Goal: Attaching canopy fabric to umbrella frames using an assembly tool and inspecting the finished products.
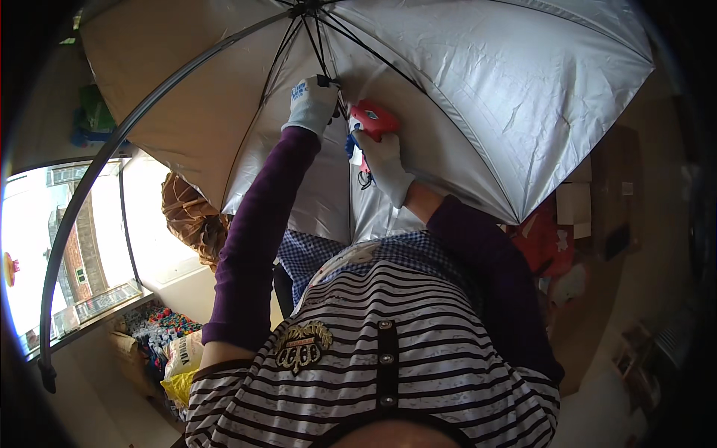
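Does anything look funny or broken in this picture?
The dark pole on the left looks bent like a bow. But this wide lens curves straight edges, so it may really be straight. The silver umbrella is wrinkly, but I can't see any rip in it.

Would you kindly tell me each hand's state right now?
Left hand: at the black umbrella ribs; its grip cannot be told.
Right hand: closed, holding a red tool.

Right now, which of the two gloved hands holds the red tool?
The right hand: it grips the red tool, while the left hand is up by the black ribs of the silver umbrella.
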Demonstrator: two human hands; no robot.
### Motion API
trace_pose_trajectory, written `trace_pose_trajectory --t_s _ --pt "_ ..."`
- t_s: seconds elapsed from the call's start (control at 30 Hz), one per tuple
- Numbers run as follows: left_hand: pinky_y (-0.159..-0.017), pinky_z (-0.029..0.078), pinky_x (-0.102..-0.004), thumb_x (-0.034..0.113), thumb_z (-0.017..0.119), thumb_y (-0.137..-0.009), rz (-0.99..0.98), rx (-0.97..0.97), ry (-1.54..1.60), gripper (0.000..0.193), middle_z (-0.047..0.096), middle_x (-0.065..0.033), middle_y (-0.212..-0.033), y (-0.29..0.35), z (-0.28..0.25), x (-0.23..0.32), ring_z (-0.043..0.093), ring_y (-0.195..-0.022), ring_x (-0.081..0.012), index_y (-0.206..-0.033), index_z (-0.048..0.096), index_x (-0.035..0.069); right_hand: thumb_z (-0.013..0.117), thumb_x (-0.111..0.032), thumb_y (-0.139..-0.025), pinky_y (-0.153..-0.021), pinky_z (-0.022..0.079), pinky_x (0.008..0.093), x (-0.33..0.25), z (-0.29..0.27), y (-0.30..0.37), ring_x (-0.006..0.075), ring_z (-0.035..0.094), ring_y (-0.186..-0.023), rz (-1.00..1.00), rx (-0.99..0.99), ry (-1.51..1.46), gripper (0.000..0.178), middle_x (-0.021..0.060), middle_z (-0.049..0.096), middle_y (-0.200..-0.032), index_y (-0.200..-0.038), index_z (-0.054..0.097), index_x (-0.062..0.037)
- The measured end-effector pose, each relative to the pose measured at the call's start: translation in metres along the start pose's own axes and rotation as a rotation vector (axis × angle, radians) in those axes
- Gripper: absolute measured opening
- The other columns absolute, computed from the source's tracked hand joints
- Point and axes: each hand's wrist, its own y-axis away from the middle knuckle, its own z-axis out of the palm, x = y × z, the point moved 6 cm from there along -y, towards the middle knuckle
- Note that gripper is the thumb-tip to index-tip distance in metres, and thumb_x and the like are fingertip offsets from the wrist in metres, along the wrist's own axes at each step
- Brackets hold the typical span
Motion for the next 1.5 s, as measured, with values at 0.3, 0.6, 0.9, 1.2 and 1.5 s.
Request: trace_pose_trajectory --t_s 0.3,0.6,0.9,1.2,1.5 --pt "-0.049 0.053 -0.0334 0.024 0.054 -0.088 0.018 -0.078 0.022 0.03 0.065 -0.0117 -0.058 0.001 0.003 0.007 0.065 -0.05 -0.0218 -0.081 0.069 -0.001 0.063 -0.017 -0.082 -0.05 0.045 0.0271 0.001 0.009 0.004 0.0093 0.056 -0.054 0.152 -0.061 0.043 0.014 -0.0004 0.058 -0.067 -0.08 0.059 -0.0032" --pt "-0.045 0.051 -0.0318 0.019 0.055 -0.088 0.031 -0.188 0.067 0.024 0.067 -0.0113 -0.064 -0.006 0.005 0.008 0.065 -0.05 -0.0204 -0.085 0.069 -0.001 0.067 -0.018 -0.083 -0.058 0.052 0.0286 0.029 -0.001 -0.01 0.0142 0.063 -0.063 0.191 -0.176 -0.18 0.017 0.0043 0.062 -0.074 -0.092 0.061 -0.0041" --pt "-0.037 0.04 -0.0242 0.007 0.052 -0.087 0.03 -0.395 0.225 0.022 0.069 -0.0093 -0.073 -0.008 -0.004 0.01 0.06 -0.048 -0.0143 -0.1 0.067 0.0 0.074 -0.023 -0.08 -0.068 0.055 0.0323 0.026 -0.002 -0.008 0.0198 0.066 -0.081 0.353 -0.152 -0.323 0.041 0.0063 0.065 -0.096 -0.112 0.055 -0.0066" --pt "-0.038 0.04 -0.023 0.01 0.052 -0.088 0.026 -0.454 0.25 0.021 0.069 -0.0093 -0.073 -0.002 0.001 0.02 0.06 -0.049 -0.013 -0.099 0.068 0.001 0.067 -0.025 -0.087 -0.075 0.052 0.028 0.018 0.003 -0.025 0.0144 0.064 -0.082 0.433 -0.546 -0.615 0.032 0.0041 0.064 -0.093 -0.111 0.056 -0.0079" --pt "-0.04 0.044 -0.0248 0.019 0.055 -0.089 0.097 -0.377 -0.128 0.021 0.067 -0.0067 -0.072 -0.045 -0.079 0.024 0.06 -0.051 -0.0124 -0.095 0.068 0.003 0.064 -0.018 -0.089 -0.068 0.054 0.0318 0.009 0.012 -0.028 0.0156 0.064 -0.077 -0.103 -0.364 -0.057 0.023 0.0031 0.063 -0.091 -0.107 0.058 -0.0065"
